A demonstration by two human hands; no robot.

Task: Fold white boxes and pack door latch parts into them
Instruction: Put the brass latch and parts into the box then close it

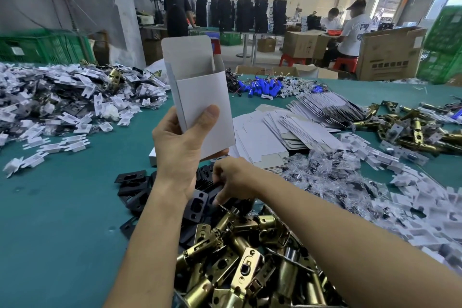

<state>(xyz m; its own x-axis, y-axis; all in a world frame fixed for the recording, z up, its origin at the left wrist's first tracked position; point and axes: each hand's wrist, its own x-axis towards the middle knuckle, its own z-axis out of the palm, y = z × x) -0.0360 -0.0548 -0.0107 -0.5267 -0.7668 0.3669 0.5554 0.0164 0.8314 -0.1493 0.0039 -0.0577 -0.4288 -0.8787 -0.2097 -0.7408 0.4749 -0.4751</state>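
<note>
Busy factory floor at the back, and up front a teal worktop point(62, 207) that's pretty much buried in parts. A white box point(197, 97) is held upright by the left grip point(180, 142), which is clamped on the box's lower end with the thumb pressed on the front panel and the fingers wrapped behind. The box's long axis is stood vertical, with the top flap raised and the mouth open upward. Just below it, the right grip point(232, 180) is curled down into the black plates point(197, 204), apparently closed on one of them. So the part is sat right under the box and would have to be lifted up over the open mouth and fed in lengthwise, probably. Brass latch bodies point(240, 265) are heaped closest to the camera, and flat box blanks point(287, 127) are fanned out to the right.
</note>
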